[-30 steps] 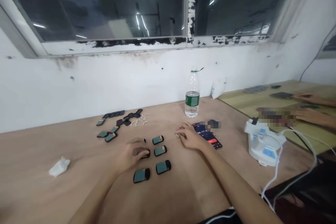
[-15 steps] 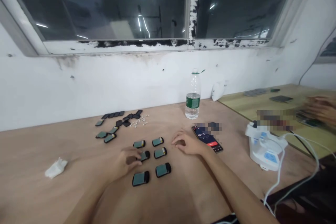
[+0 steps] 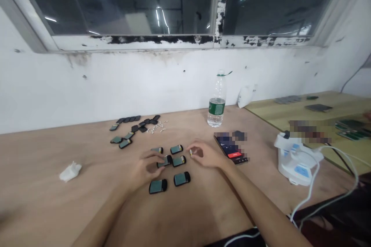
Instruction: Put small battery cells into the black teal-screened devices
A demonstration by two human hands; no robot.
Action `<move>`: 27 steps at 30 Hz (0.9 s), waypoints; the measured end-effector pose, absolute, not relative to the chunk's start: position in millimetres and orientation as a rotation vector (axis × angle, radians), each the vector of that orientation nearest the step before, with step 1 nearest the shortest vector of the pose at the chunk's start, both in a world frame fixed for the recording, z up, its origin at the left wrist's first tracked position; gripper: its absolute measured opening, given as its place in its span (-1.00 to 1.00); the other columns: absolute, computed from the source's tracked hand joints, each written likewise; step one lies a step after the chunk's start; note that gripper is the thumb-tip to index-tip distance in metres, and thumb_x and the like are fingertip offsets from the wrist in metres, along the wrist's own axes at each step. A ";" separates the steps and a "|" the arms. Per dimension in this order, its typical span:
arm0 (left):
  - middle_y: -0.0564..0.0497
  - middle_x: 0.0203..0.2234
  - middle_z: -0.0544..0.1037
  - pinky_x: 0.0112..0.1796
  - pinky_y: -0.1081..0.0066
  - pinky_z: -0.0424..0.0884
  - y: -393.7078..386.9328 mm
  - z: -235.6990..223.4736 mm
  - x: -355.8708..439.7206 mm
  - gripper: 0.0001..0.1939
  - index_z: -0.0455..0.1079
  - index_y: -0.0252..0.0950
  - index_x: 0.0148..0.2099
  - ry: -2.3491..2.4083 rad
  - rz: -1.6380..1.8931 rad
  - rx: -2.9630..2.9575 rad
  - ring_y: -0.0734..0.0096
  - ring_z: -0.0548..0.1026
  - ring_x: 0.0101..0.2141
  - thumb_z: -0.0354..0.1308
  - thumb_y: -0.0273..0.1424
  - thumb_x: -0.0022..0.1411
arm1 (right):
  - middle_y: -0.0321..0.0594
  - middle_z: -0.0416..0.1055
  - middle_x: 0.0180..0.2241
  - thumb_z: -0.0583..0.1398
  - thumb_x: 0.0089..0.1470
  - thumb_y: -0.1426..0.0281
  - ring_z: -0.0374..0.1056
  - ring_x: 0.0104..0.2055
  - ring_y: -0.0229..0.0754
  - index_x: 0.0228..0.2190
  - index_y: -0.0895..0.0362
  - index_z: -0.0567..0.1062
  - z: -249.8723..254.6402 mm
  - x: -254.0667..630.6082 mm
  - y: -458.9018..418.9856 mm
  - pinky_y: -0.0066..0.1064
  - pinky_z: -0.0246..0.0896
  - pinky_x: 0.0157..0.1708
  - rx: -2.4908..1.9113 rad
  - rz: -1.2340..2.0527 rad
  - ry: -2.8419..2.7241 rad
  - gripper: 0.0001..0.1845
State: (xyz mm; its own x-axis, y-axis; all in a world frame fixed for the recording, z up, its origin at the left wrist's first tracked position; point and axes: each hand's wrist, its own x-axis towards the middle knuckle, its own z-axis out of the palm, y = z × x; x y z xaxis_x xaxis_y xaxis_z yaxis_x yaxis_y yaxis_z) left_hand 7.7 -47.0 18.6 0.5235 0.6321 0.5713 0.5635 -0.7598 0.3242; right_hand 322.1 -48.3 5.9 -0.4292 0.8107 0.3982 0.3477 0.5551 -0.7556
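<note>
My left hand (image 3: 142,166) is closed on a small black-framed device with a grey-green panel (image 3: 164,161), thumb and fingers at its edges. It almost touches a similar device (image 3: 179,161) on its right, which has a yellowish strip at one end. My right hand (image 3: 206,155) pinches a tiny whitish-yellow piece (image 3: 191,153) just right of that pair. Two more such devices lie behind, a left one (image 3: 157,150) partly covered by my fingers and a right one (image 3: 176,149). In front are another left device (image 3: 158,186) and right device (image 3: 182,178).
Farther back lie several black casings (image 3: 142,125), a scatter of small white pieces (image 3: 156,126) and more panelled devices (image 3: 125,143). A phone (image 3: 232,150), a water bottle (image 3: 216,108) and a white power strip with cables (image 3: 295,162) stand right. Crumpled tissue (image 3: 70,171) lies left.
My left hand has shifted the held device right, close to its neighbour. The tiny piece in my right fingertips now shows clearly. The view has tilted slightly, and the co-worker's hand has mostly left it.
</note>
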 end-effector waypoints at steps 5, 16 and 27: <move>-0.06 -0.20 0.67 -0.14 0.28 0.63 -54.8 18.4 18.8 -0.90 0.61 -0.19 -0.20 0.952 1.147 2.703 0.24 0.65 -0.19 0.28 -0.36 0.24 | -0.14 0.52 -0.14 0.29 0.10 0.45 0.47 -0.26 -0.22 -0.17 0.12 0.60 7.6 316.2 -48.5 -0.38 0.45 -0.20 -0.946 0.818 -1.874 -0.78; -0.03 -0.16 0.65 -0.20 0.42 0.65 -62.5 13.8 34.5 -0.91 0.58 -0.19 -0.17 0.821 1.280 2.766 0.33 0.67 -0.23 0.23 -0.43 0.33 | -0.18 0.64 -0.36 0.48 -0.09 0.12 0.56 -0.31 -0.12 -0.36 0.12 0.64 -0.6 280.2 -55.0 -0.29 0.50 -0.21 -0.815 1.037 -1.489 -0.64; -0.01 -0.14 0.67 -0.18 0.39 0.66 -68.5 13.5 37.4 -0.92 0.59 -0.18 -0.16 0.819 1.384 2.781 0.34 0.68 -0.24 0.28 -0.41 0.31 | -0.14 0.59 -0.30 0.33 0.18 0.09 0.47 -0.29 -0.14 -0.26 0.05 0.71 4.2 271.9 -60.2 -0.31 0.42 -0.27 -0.761 0.712 -1.735 -0.70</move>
State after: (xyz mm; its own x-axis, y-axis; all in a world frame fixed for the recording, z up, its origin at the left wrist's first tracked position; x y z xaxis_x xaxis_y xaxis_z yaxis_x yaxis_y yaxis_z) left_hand 37.4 -68.5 13.5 0.4993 0.4102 0.7632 0.4714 -0.8677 0.1580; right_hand 271.9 -60.2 4.2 -0.2349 0.7798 0.5803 0.1474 0.6187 -0.7717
